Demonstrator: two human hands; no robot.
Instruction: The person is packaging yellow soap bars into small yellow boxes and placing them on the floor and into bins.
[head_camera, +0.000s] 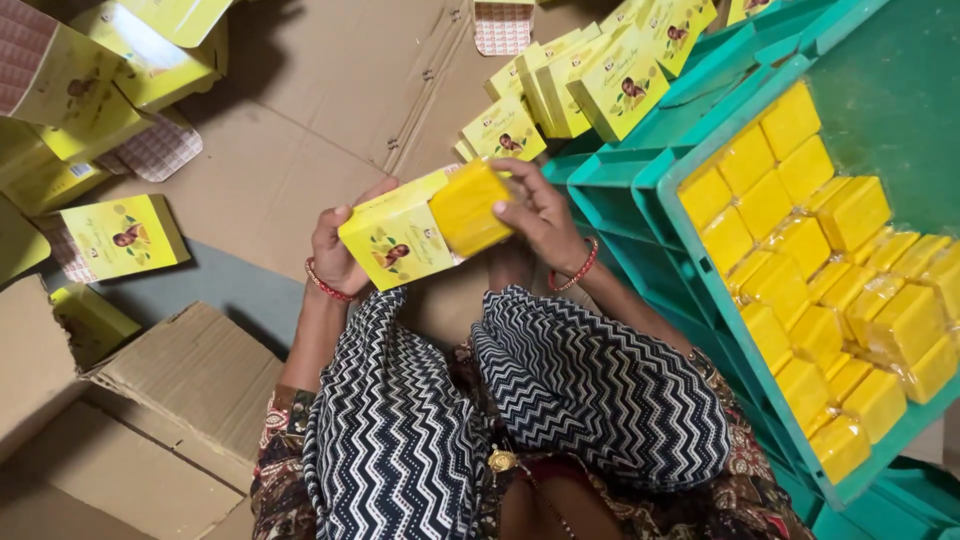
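- Head view, looking straight down: a seated person's left hand (335, 250) wraps the closed end of a small yellow printed cardboard carton (398, 240), tilting its open mouth toward the right hand so the bar can go in.
- The right hand (540, 215) curls over a yellow rectangular soap bar in clear wrap (470, 208), fingertips pressed on its top and far end; the bar sits partly inside the carton's mouth, partly out.
- Both wrists, ringed with red bead bangles, meet above the lap, over a black-and-white zigzag cloth (590, 385); forearms angle inward, elbows tucked near the body.
- A green plastic crate (640, 210) stands just beside the right arm, within easy reach, holding many loose wrapped yellow bars (820, 290).
- Beyond the hands, filled yellow cartons (570, 85) lean in a row against the crate.
- On the flattened brown cardboard sheets (300, 120) covering the floor to the left, more yellow cartons (120, 235) lie scattered, some unfolded.
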